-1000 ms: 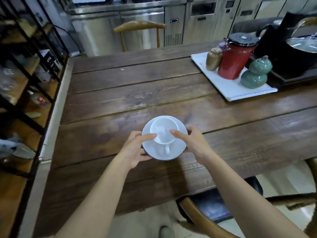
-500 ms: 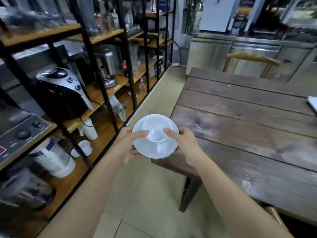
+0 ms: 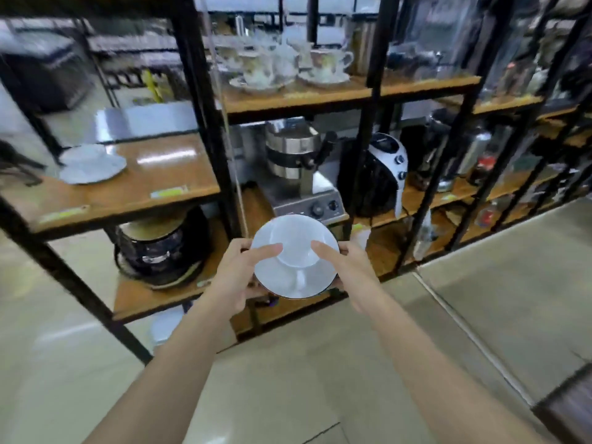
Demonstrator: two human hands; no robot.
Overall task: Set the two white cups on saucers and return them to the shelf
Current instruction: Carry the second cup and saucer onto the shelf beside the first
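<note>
**Second cup in our hands, shelf straight ahead**

We carry the white cup [image 3: 294,248] on its saucer [image 3: 296,277] in front of the shelf [image 3: 134,184], clear of any board. Our left hand [image 3: 238,277] is clamped on the saucer's left rim and our right hand [image 3: 347,274] on its right rim, each with a forefinger laid against the cup's side to steady it. The cup's handle points back toward us.

The other white cup and saucer [image 3: 91,163] already sit at the far left end of the middle board, near its back edge.

What could go wrong, as we judge it: the cup only rests on the saucer, so a tilt as we reach in could send it sliding off onto the tiled floor [image 3: 352,363]. The black upright post [image 3: 205,100] stands between us and the free board, and the saucer's rim could clip it. Setting down too near the front edge would leave the pair easy to knock off.

The room is crowded: a steel appliance [image 3: 296,168] and a black-and-white machine [image 3: 381,174] fill the neighbouring bay, patterned teacups [image 3: 288,67] sit on the board above, and the picture is blurred throughout.
</note>
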